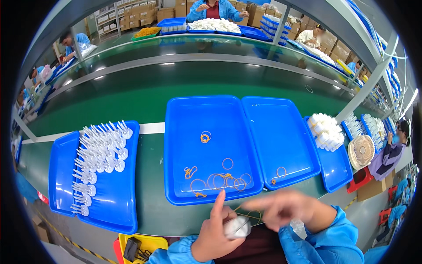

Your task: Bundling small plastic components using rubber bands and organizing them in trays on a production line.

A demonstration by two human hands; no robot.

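Observation:
My left hand is closed around a small white part with a clear, shiny edge, its index finger pointing up. A thin yellow rubber band stretches between this part and my right hand, looped near the right fingers. The right hand is smeared by motion, its index finger reaching toward the left hand. Just beyond both hands, several loose rubber bands lie in the large blue tray. A few more bands are in the blue tray beside it.
On the left, a blue tray holds clear discs with upright white pins. White cylindrical parts are piled at the right beside a beige fan. A yellow bin stands below the table edge. Co-workers sit beyond the green conveyor.

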